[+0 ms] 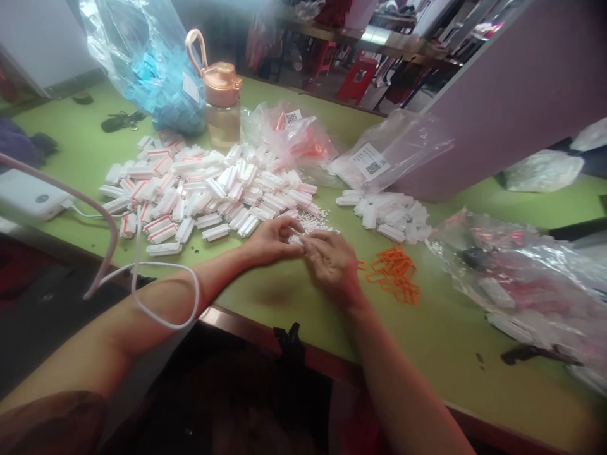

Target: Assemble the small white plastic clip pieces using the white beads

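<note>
My left hand (272, 243) is closed, with a small white plastic piece (296, 240) between its thumb and fingers. My right hand (332, 262) meets it from the right, its thumb and fingers pinched at the end of the same piece. The fingers cover much of the piece. Just behind my hands lies a scatter of tiny white parts (315, 221). Beyond them and to the left spreads a big heap of white plastic casings (213, 189), some with an orange-red strip. Orange rectangular frames (396, 272) lie right of my right hand.
Translucent white pieces (393, 215) lie behind the orange frames. A drinking bottle (222, 107) and a bag of blue parts (165, 88) stand at the back. Plastic bags (521, 278) crowd the right. A white cable (165, 325) loops over my left forearm.
</note>
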